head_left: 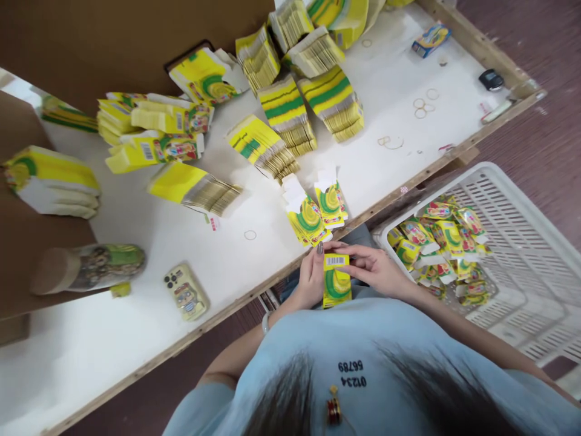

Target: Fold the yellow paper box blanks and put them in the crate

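A small yellow and green carton [336, 289] with a barcode near its top is held between my hands, close to my body at the table's front edge. My left hand [309, 277] grips its left side, fingers closed around it. From the right, my right hand [376, 267] pinches its upper part, thumb across the front. Just beyond my hands, unfolded cartons lie on the table edge: one group [305, 218] on the left and another [330, 200] beside it, white flaps standing out.
Bundled flat cartons [285, 115] stand across the white table [218, 248]. A phone [186, 292] and a jar [91, 268] lie to the left. Rubber bands [424, 108] and a blue box [431, 40] are at right. A white basket [521, 242] holds several filled-out cartons [447, 236].
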The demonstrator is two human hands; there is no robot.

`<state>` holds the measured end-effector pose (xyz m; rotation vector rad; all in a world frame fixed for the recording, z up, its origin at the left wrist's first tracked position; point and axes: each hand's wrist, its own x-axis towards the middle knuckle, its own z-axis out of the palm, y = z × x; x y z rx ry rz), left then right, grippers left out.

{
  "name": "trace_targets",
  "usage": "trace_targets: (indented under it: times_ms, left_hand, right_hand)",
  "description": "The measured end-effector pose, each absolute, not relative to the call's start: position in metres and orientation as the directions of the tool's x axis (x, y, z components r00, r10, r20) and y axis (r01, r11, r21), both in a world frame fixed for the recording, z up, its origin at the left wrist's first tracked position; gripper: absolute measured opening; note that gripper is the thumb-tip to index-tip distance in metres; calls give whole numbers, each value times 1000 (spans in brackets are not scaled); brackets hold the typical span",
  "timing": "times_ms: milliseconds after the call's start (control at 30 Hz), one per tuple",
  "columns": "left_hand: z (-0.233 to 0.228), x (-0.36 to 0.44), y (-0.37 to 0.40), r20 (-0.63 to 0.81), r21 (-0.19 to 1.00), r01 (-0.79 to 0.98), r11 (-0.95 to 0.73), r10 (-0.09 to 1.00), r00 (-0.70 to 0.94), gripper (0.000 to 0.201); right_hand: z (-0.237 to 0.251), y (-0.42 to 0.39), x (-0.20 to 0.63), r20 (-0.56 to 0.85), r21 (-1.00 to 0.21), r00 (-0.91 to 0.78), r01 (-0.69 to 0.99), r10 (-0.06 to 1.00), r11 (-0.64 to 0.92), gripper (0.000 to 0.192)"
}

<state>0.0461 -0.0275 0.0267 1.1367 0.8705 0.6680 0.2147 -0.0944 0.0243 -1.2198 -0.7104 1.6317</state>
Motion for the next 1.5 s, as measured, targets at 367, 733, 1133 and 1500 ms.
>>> trace_targets:
  times_ms: [367, 733, 1133, 1500]
  left_hand:
    - [27, 66, 32, 156, 896, 280, -344, 835, 527, 55]
    - [19, 149, 122, -30, 321, 787, -528, 824, 565, 87]
    - [43, 48, 45, 275, 777, 417, -471, 851, 448, 69]
    - [38, 15, 17, 154, 953, 166, -252, 879, 451, 82]
  right_hand:
    - [18, -111, 241, -232, -964, 290, -196, 928, -179, 45]
    - [19, -121, 268, 244, -818, 622, 544, 744, -187, 50]
    - [18, 15, 158, -15, -849, 494, -466, 870, 249, 65]
    - [40, 9, 138, 312, -942, 386, 10, 868, 335, 44]
